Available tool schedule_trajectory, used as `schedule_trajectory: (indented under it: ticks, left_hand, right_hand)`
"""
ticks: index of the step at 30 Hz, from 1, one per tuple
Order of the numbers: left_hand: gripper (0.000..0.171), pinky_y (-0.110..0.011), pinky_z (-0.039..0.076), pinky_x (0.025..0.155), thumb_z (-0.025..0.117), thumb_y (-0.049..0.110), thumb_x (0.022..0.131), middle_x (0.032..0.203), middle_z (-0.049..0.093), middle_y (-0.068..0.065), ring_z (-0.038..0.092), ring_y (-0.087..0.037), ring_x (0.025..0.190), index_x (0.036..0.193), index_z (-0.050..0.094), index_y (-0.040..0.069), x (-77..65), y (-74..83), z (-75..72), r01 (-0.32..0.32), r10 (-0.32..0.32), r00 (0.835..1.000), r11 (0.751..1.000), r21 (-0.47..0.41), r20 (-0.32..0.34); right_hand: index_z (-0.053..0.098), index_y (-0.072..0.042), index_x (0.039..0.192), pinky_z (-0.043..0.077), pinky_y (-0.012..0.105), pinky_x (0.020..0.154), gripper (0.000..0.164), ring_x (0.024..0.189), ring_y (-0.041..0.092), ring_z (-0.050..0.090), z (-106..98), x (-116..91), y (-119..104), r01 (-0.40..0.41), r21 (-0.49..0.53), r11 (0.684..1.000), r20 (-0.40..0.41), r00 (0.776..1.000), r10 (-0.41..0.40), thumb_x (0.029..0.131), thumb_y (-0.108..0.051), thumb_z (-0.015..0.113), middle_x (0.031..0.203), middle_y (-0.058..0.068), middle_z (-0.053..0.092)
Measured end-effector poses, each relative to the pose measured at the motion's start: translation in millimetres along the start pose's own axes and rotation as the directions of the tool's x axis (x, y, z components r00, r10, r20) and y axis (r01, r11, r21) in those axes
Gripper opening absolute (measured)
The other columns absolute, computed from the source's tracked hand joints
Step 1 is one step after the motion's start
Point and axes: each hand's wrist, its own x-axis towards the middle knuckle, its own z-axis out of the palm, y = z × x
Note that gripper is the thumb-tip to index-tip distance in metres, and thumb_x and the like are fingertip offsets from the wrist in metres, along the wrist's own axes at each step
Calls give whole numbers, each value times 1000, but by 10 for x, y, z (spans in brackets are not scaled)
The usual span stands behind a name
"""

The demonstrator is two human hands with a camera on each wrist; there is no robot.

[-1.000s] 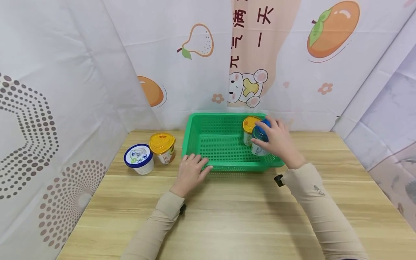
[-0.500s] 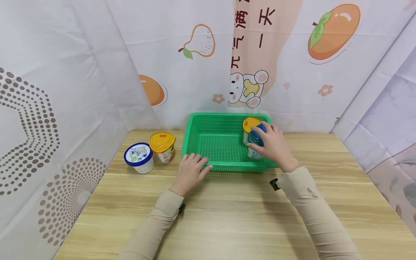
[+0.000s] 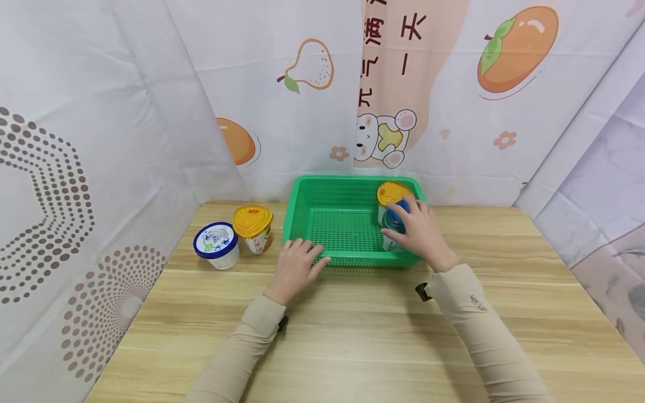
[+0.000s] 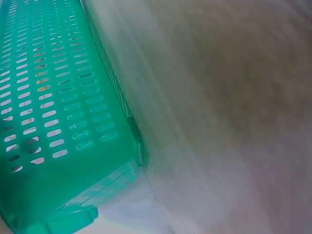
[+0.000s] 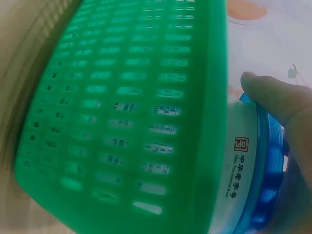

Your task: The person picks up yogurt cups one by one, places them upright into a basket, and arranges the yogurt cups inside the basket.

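Blue-lidded jar [image 3: 393, 222] stands inside the green basket [image 3: 353, 254], at its near right, beside a yellow-lidded cup [image 3: 393, 193]. The person's right hand [image 3: 422, 232] reaches over the rim from above, thumb and fingers clamped round the lid. Settling the jar seems the step in hand; next calls for an easy release without toppling it. The left hand [image 3: 294, 268] rests on the near left rim, fingers slightly apart.
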Motion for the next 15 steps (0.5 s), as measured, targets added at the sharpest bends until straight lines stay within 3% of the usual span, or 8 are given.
schedule_trajectory:
  ticks: [15]
  left_hand:
    - [32,-31,35,63,49,49,87,79,63,2,54,-19,72,93,65,21,-5,10,-7,10,-10,1000,1000,7,28]
  right_hand:
    - [52,-14,124,27,62,95,59,118,45,34,126,-52,50,-5,3,1000,-1,1000,5,76,-43,67,137,24,34]
